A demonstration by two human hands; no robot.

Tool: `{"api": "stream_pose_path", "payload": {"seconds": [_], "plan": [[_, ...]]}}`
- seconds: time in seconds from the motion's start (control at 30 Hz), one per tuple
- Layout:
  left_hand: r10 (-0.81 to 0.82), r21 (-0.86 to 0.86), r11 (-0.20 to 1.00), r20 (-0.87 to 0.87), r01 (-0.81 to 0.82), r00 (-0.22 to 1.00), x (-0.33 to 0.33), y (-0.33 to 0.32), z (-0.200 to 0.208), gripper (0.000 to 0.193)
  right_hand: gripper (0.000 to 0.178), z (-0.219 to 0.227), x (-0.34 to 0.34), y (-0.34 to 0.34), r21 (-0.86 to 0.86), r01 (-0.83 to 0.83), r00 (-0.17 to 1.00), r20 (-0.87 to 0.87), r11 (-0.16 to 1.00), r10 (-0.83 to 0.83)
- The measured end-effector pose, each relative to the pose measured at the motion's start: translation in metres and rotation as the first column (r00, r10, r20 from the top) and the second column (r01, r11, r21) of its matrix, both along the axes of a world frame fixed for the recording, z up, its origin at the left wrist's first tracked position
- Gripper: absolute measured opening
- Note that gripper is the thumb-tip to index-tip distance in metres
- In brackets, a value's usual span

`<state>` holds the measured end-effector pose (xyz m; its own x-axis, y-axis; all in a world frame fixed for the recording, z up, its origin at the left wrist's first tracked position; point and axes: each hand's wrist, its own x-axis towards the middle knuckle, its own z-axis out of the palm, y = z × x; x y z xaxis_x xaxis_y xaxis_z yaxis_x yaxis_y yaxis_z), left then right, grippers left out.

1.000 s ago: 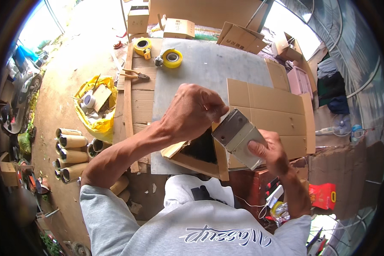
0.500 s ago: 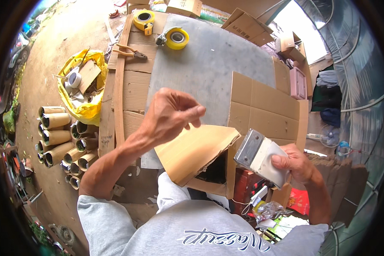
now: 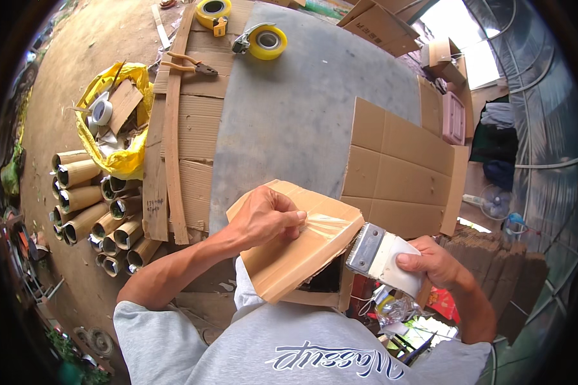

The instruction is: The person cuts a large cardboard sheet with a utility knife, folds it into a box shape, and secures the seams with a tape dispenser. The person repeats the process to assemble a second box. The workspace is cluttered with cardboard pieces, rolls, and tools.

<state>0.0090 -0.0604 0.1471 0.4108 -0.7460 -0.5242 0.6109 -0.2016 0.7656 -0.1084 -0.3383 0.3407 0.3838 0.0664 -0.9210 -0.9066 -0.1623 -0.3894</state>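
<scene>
A cardboard box point(image 3: 286, 266) sits low in front of me, tilted, with a dark opening on its near right side. My left hand point(image 3: 266, 221) is closed in a pinch over its top face. Shiny, wrinkled clear tape point(image 3: 332, 226) stretches from those fingertips toward the box's right edge. My right hand point(image 3: 438, 262) grips a white tape dispenser point(image 3: 388, 258) with a grey metal, toothed front plate. The toothed end stands close to the box's right edge; whether it touches is unclear.
On the grey tabletop point(image 3: 289, 109) lie a yellow tape roll with a dispenser point(image 3: 266, 42), pliers point(image 3: 191, 65) and a flat cardboard sheet point(image 3: 398, 170). Left of it stand a yellow sack of scraps point(image 3: 131, 163) and several stacked cardboard tubes point(image 3: 83, 199). A pink crate point(image 3: 454, 119) is at the right.
My left hand has come down from above the box to its top face, where tape now shines. The dispenser has moved slightly down and left, its toothed end nearer the box edge.
</scene>
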Motion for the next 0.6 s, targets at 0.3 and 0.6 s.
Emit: {"api": "stream_pose_path", "payload": {"seconds": [0.3,0.6], "plan": [[-0.284,0.300,0.939,0.400,0.169,0.872,-0.008,0.004,-0.019,0.036,0.051,-0.011,-0.003,-0.005,0.015,-0.052,0.998,0.022,0.999,0.051],[-0.276,0.097,0.936,0.797,0.338,0.537,-0.044,0.018,0.062,0.102,0.057,-0.028,-0.009,-0.011,0.055,-0.158,0.985,0.074,0.986,0.153]]}}
